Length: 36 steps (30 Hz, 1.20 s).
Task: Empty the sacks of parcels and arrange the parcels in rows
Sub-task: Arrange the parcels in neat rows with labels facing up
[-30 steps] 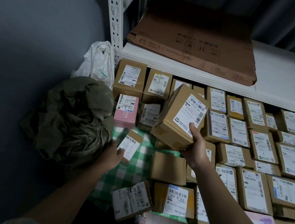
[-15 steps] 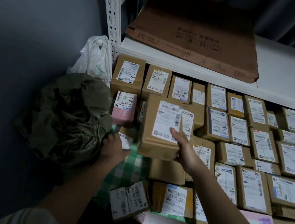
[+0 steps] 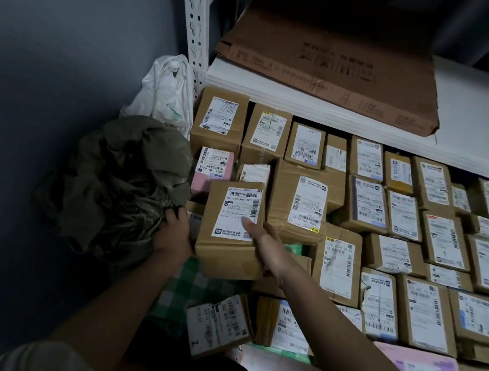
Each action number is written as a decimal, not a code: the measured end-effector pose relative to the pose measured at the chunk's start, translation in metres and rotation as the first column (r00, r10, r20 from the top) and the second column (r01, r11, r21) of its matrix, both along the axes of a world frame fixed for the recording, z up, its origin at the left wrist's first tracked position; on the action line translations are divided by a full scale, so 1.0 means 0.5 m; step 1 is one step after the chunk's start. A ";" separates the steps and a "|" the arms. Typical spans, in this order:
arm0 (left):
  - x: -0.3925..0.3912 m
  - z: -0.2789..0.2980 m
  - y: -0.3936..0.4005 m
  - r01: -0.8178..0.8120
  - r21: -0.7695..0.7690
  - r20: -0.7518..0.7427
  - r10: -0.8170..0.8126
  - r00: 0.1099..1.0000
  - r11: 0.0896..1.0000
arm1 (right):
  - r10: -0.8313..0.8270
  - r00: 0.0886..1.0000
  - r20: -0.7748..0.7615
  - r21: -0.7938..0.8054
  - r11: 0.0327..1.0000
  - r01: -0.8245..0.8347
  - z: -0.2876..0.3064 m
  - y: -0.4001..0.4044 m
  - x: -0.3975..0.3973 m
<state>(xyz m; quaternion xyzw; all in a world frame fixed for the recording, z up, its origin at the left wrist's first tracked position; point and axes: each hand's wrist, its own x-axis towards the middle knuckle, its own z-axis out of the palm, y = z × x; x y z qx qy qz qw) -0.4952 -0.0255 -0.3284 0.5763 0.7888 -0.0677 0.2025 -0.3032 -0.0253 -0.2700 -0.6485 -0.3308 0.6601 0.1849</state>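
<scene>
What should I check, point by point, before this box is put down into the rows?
1. Right hand has a firm grip on the cardboard box: ok, thumb lies over the label.
2. Label faces up: ok.
3. Free spot on the green checked cloth below the box: ok.
4. Left hand is out of the way: not ok, it is close beside the box, at the dark green sack.
5. Sack is empty: cannot tell.

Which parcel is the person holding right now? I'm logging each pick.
The brown box with the upright white label, gripped by the right hand beside the green sack; the other parcels lie untouched in rows.
</scene>
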 end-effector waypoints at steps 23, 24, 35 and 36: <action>-0.035 -0.008 -0.011 0.439 -0.059 -0.109 -0.443 0.890 0.896 | -0.008 1.000 0.021 -0.003 1.000 0.008 0.023 -0.006 -0.027; -0.035 -0.007 -0.012 0.439 -0.065 -0.110 -0.443 0.890 0.896 | 0.001 1.000 0.021 -0.005 1.000 -0.001 0.020 -0.005 -0.025; -0.064 -0.004 -0.016 0.514 -0.122 -0.200 -0.528 0.825 0.849 | 0.096 0.991 0.089 0.016 0.995 -0.098 0.031 -0.022 -0.022; -0.064 -0.004 -0.016 0.510 -0.125 -0.194 -0.525 0.829 0.851 | 0.106 0.989 0.102 0.025 0.994 -0.109 0.027 -0.022 -0.025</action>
